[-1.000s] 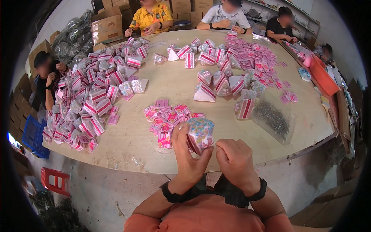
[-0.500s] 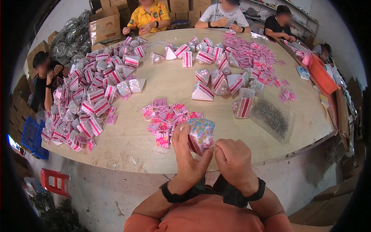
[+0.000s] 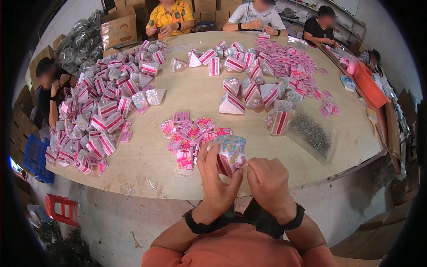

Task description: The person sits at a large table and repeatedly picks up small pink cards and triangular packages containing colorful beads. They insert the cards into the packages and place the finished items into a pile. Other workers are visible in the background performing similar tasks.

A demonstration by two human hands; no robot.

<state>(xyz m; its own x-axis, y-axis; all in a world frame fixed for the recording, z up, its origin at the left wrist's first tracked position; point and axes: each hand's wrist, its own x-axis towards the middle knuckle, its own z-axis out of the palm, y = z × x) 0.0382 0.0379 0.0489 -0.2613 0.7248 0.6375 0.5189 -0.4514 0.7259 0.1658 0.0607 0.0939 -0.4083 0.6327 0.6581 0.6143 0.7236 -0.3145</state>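
A toy cake slice point(image 3: 231, 149) with pastel sprinkles on top and dark pink sides is held just above the table's near edge. My left hand point(image 3: 213, 171) grips it from the left, with the thumb under its near corner. On its right side, my right hand point(image 3: 268, 180) is closed, thumb pressed against curled fingers; whatever it pinches is too small to make out. Just beyond my left hand lies a loose pile of pink printed cards point(image 3: 193, 133), some in clear sleeves.
Many wrapped cake slices point(image 3: 106, 107) heap up at the left; others point(image 3: 253, 95) stand beyond my hands. A clear bag of small metal pieces point(image 3: 311, 135) lies at the right, with more pink cards point(image 3: 293, 66) behind. An orange bin point(image 3: 371, 84) is at the right edge. Several people sit around the table.
Both hands and the cake slice hold nearly the same pose. The whole view has shifted slightly. Across the table, the person in yellow has brought both hands closer together.
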